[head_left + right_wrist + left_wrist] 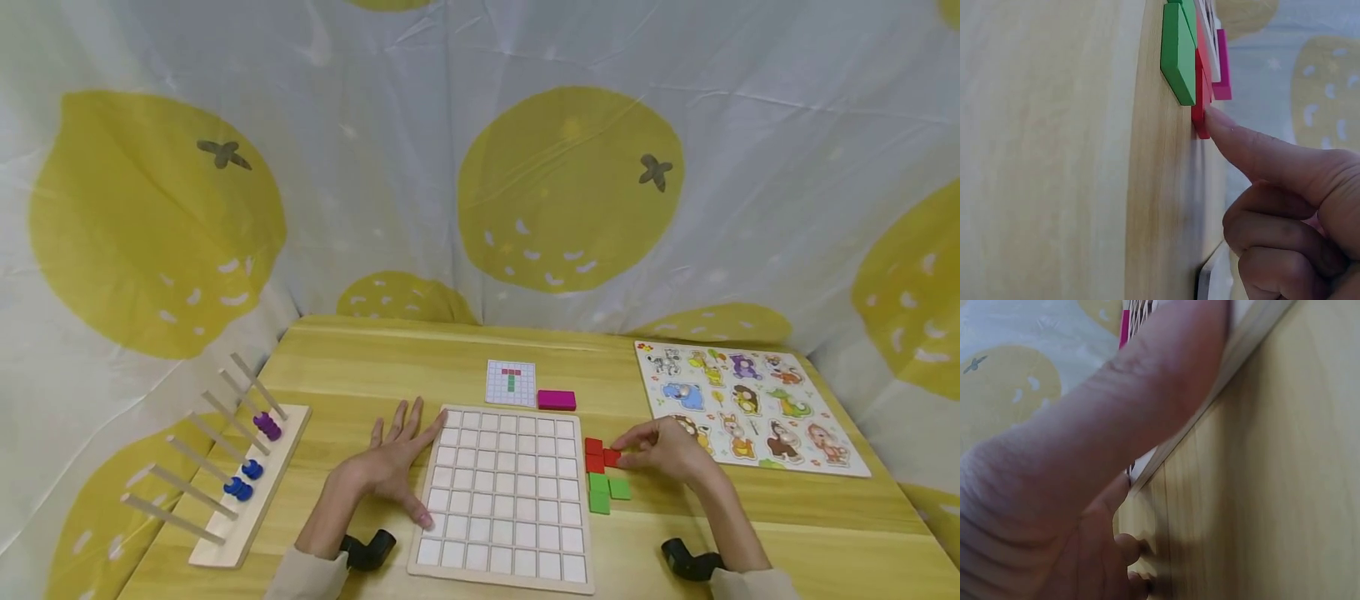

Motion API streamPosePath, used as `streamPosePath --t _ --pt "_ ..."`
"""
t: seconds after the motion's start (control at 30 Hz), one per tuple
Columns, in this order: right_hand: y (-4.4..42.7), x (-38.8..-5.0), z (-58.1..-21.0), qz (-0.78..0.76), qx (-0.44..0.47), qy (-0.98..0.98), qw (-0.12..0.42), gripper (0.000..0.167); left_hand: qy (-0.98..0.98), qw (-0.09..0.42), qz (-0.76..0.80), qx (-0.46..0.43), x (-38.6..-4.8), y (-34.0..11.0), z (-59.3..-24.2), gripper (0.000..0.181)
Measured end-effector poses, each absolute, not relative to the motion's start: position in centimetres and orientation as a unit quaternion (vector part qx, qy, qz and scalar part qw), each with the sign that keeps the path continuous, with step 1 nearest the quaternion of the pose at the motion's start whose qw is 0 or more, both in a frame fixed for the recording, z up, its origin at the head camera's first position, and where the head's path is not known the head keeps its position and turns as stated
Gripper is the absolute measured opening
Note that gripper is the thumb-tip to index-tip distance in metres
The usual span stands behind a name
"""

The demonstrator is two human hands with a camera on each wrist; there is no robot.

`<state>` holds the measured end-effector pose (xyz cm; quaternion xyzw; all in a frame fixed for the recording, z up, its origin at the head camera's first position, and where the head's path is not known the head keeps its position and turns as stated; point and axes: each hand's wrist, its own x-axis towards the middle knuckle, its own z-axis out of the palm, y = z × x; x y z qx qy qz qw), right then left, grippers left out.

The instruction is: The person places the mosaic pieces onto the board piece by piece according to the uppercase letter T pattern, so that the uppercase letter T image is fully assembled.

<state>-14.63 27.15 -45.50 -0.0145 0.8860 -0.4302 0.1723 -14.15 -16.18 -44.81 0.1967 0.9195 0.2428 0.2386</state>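
A wooden grid board [504, 500] with white squares lies in the middle of the table. My left hand [393, 467] is spread along its left edge, thumb and a fingertip touching the frame; the left wrist view shows the thumb [1147, 381] large at the edge. Right of the board are red tiles [594, 456] and, just below them, green tiles [599, 493]. My right hand [663, 450] holds thumb and index finger at the rightmost red tile [612, 458]. In the right wrist view the thumb touches the red tile [1200, 112], beside a green tile [1179, 56]; the other fingers are curled.
A pattern card [511, 383] and a magenta block [557, 400] lie behind the board. On the left stands a peg rack [251, 492] with blue and purple beads. An animal puzzle [750, 408] lies at the right. A patterned cloth [375, 167] hangs behind the table.
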Motion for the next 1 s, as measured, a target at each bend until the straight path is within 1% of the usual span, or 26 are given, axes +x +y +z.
streamPosePath --t 0.17,0.43,0.63,0.83,1.0 --pt "27.32 -14.71 -45.69 -0.429 -0.016 0.886 0.173 0.020 0.918 0.244 0.244 0.194 -13.93 -16.11 -45.02 0.150" --pt "27.80 -14.66 -45.73 -0.439 -0.061 0.876 0.191 0.030 0.922 0.251 0.219 0.195 -13.96 -15.99 -44.93 0.151" --pt "27.75 -14.91 -45.93 -0.434 -0.073 0.879 0.184 0.027 0.923 0.252 0.215 0.195 -14.01 -16.06 -44.73 0.151" --pt "27.44 -14.78 -45.86 -0.447 -0.078 0.871 0.186 0.028 0.923 0.250 0.217 0.195 -14.03 -16.10 -44.56 0.151" --pt "27.33 -14.93 -45.73 -0.427 -0.081 0.881 0.186 0.025 0.924 0.249 0.215 0.195 -14.07 -16.11 -44.66 0.151"
